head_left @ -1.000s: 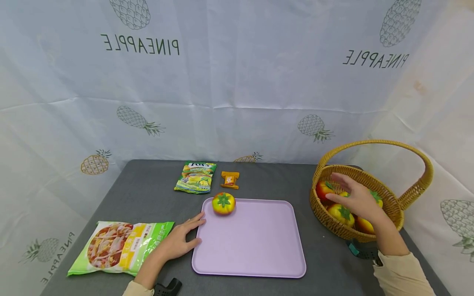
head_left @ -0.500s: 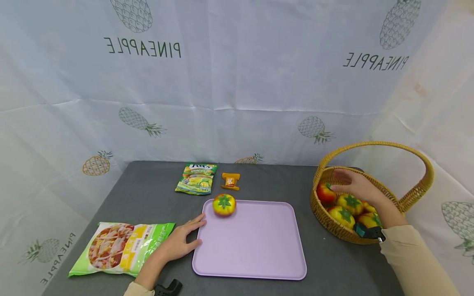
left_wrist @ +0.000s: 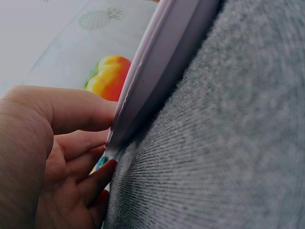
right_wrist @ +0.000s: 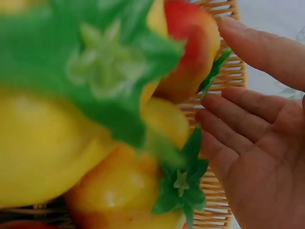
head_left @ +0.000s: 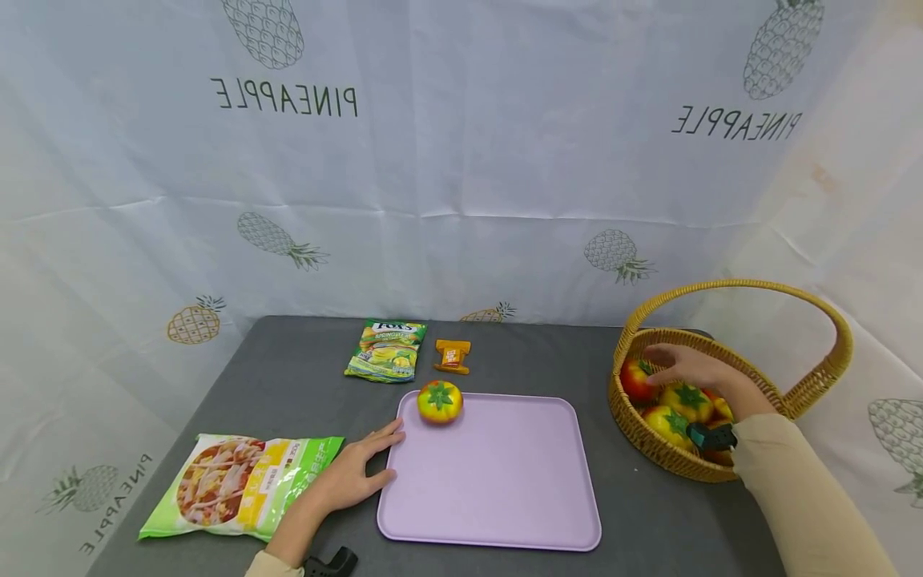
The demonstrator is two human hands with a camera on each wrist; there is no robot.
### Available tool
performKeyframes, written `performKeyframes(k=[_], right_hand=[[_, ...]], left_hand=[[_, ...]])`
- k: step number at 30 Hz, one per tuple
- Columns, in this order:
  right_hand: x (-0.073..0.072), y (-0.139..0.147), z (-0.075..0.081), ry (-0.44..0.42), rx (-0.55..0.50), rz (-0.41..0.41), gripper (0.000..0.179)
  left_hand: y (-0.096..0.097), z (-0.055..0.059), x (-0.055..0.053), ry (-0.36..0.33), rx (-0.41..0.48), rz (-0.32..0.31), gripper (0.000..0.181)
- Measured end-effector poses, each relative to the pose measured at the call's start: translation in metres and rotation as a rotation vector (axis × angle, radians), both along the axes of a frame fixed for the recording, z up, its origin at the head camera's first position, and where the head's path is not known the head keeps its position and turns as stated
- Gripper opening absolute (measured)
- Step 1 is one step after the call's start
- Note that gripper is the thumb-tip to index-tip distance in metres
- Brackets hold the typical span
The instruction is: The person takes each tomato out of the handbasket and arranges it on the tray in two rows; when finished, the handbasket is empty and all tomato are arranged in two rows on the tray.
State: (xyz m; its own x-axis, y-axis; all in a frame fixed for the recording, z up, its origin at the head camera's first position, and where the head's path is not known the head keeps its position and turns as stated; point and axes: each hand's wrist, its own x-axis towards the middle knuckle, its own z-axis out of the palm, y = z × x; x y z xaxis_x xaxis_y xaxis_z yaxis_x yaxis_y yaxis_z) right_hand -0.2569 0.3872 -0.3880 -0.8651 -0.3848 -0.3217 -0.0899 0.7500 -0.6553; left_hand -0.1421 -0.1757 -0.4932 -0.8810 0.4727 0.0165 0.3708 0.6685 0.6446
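My right hand (head_left: pixel 695 367) reaches into a wicker basket (head_left: pixel 652 445), over a red-yellow persimmon-like fruit (head_left: pixel 636 382) at its left side. In the right wrist view, the thumb tip is at that fruit's edge, and the fairly straight fingers are beside its green leaves; a firm grip does not show. Other yellow fruits (head_left: pixel 668 425) with green leafy tops lie in the basket. My left hand (head_left: pixel 355 474) rests at the left edge of a lilac tray (head_left: pixel 497 481), fingertips touching the rim. One yellow-red fruit (head_left: pixel 440 402) sits in the tray's far left corner.
A green-and-white food bag (head_left: pixel 238 485) lies left of my left hand. Behind the tray are a green candy bag (head_left: pixel 387 351) and a small orange packet (head_left: pixel 453 356). The basket's tall handle (head_left: pixel 735 283) arches over the right hand. A pineapple-print cloth hangs behind the table.
My right hand has come down deeper into the basket, toward the red-yellow fruit on its left side. The left hand stays at the tray's edge. The head view has shifted slightly.
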Motion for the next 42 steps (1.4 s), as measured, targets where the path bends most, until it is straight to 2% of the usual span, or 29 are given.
performKeyframes(k=[8,18,25,33,42], right_hand=[[-0.0046,0.0016,-0.0020,-0.067,0.070,0.040,0.081],[-0.0084,-0.0029,-0.0036,-0.041,0.157,0.067,0.084],[-0.0097,-0.0039,-0.0062,-0.030,0.157,0.071,0.084],[-0.0076,-0.0019,-0.0063,0.061,0.159,0.061,0.080],[-0.0014,-0.0006,-0.0013,0.170,0.097,0.035,0.075]], left_hand=[[0.0005,0.0001,0.0004,-0.007,0.001,0.007,0.052],[0.0006,-0.0025,-0.0006,0.004,0.000,-0.003,0.052],[0.0008,-0.0019,-0.0006,-0.001,0.003,0.004,0.052],[0.0012,-0.0015,0.0000,-0.005,0.006,0.002,0.052],[-0.0004,-0.0014,-0.0008,-0.006,-0.001,0.005,0.052]])
